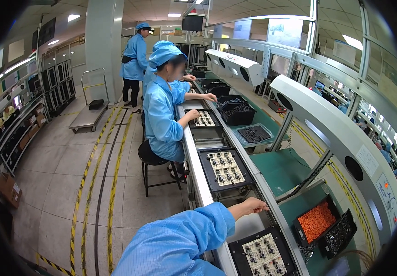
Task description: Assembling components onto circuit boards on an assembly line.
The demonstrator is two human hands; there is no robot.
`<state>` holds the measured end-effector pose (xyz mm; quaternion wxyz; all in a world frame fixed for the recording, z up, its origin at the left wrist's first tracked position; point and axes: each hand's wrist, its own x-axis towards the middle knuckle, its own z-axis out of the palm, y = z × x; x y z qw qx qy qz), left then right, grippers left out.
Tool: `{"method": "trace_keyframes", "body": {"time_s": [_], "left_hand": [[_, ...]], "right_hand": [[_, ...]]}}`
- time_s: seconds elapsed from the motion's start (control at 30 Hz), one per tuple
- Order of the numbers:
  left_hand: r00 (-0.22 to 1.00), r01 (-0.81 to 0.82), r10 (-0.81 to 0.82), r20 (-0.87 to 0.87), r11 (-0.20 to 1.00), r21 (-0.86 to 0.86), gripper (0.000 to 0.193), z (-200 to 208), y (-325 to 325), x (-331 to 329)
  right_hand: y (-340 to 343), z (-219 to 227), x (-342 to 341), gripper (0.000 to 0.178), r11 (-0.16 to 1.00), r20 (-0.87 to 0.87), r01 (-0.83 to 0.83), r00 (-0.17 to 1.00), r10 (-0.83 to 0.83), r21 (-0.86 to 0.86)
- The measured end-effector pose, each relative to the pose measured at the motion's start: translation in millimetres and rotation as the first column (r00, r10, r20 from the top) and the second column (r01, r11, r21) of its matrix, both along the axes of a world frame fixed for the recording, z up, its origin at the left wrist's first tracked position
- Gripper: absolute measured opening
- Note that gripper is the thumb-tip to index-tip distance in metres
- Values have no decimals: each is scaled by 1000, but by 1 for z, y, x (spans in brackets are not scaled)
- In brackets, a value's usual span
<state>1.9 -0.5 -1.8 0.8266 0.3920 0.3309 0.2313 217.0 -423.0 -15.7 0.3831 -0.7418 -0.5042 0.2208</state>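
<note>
My left hand point(252, 206) reaches over the conveyor line from a blue sleeve, fingers closed in a pinch at the far rail. Whatever they hold, if anything, is too small to make out. Below it lies a black tray point(236, 250) carrying cream circuit boards point(263, 254) dotted with small dark parts. Beyond my hand, another black tray point(206, 173) holds similar boards point(226, 166). Across the rail stand a black bin of orange parts point(317, 221) and a tilted black bin of dark parts point(341, 233). My right hand is out of view.
A co-worker in blue point(161, 115) sits farther up the line, both hands over another board tray point(203, 118). Black bins point(237, 110) line the green bench point(279, 170). A white lamp housing point(327, 119) arches over the right side. A stool point(151, 154) and trolley point(88, 117) stand left.
</note>
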Motion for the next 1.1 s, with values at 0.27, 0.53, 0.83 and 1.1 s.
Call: {"method": "trace_keyframes", "body": {"time_s": [0.27,0.53,0.83,1.1], "left_hand": [[1000,-6,6,-18,1000,1,11,0,0,0],[1000,6,-6,-17,1000,-1,10,3,-2,0],[1000,17,-17,0,1000,0,11,5,-2,-1],[998,31,-34,45,998,59,15,-2,0,-3]], "right_hand": [[-3,-7,1,32,992,96,66,994,-55,-106],[-6,-15,8,26,994,237,82,969,-63,-68],[-9,-23,17,26,995,261,58,965,-36,-79],[7,-9,-2,28,994,222,68,974,-48,-84]]}}
